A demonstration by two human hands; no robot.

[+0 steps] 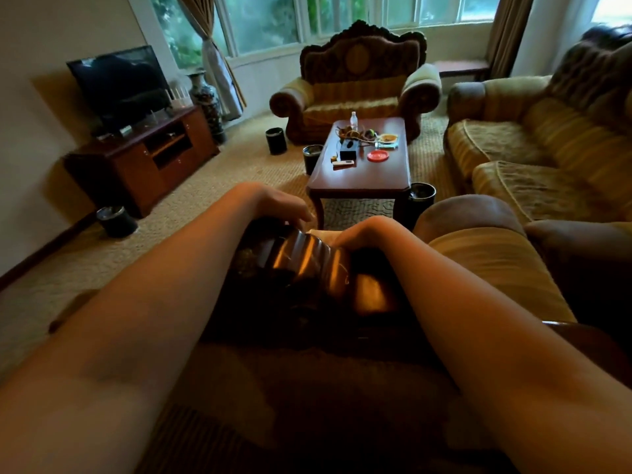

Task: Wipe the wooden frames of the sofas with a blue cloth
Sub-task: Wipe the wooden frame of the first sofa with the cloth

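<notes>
Both arms reached over the carved wooden frame (307,265) of the near sofa, at centre. Left hand (273,203) hung over the frame's far edge at 11 o'clock, fingers loosely curled, holding nothing visible. Right hand (359,230) sat on the crest at 1 o'clock, fingers bent down behind it; couldn't tell its grip. Blue cloth not visible. Worktop (362,172) with clutter at 12 o'clock, armchair (359,83) beyond.
</notes>
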